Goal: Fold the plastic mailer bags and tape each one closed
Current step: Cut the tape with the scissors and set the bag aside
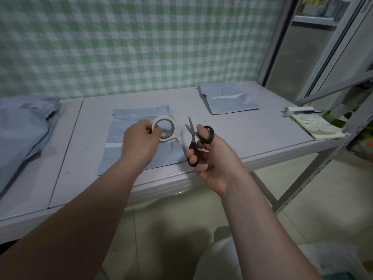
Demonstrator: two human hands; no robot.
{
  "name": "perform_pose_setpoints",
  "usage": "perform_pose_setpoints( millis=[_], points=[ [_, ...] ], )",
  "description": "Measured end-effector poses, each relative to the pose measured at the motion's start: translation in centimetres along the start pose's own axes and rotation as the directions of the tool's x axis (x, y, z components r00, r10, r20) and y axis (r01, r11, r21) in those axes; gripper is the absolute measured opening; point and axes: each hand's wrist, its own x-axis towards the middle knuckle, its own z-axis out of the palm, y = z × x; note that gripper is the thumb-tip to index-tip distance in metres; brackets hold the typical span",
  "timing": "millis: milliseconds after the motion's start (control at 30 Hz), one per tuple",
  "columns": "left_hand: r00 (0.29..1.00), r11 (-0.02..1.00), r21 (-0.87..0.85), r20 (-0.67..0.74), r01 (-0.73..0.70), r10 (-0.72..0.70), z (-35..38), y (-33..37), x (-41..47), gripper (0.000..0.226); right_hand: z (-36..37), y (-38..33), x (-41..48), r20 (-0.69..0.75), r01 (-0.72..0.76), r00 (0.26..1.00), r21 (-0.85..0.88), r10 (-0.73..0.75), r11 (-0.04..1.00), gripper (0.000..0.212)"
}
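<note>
Tape roll (164,128) sits pinched in my left hand (141,141) above the folded mailer bag (141,138) on the table (252,134); my right hand (212,156) grips black scissors (196,141), blades parted.

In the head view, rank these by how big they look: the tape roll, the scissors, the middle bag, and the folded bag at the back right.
1. middle bag
2. folded bag, though it lies farther away, so its true size is unsure
3. scissors, partly hidden
4. tape roll
</note>
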Motion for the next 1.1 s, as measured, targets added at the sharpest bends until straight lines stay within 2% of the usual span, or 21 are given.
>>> perform_pose_setpoints(
  millis=[100,333,1100],
  points=[
    [1.0,0.996,-0.092,0.006,0.016,-0.015,-0.1,0.0,-0.5,0.009,-0.1,0.3,-0.6,0.026,-0.071,0.997,0.038,0.07,0.997,0.033],
    [1.0,0.999,-0.045,-0.016,-0.013,0.012,0.0,0.0,-0.7,0.009,-0.4,0.6,-1.3,0.044,-0.134,0.99,0.024,0.133,0.991,0.032],
    [1.0,0.999,-0.038,-0.009,0.003,-0.003,0.0,-0.2,-0.6,0.006,0.6,0.6,0.1,0.03,-0.092,0.995,-0.016,0.092,0.996,0.026]
  ],
)
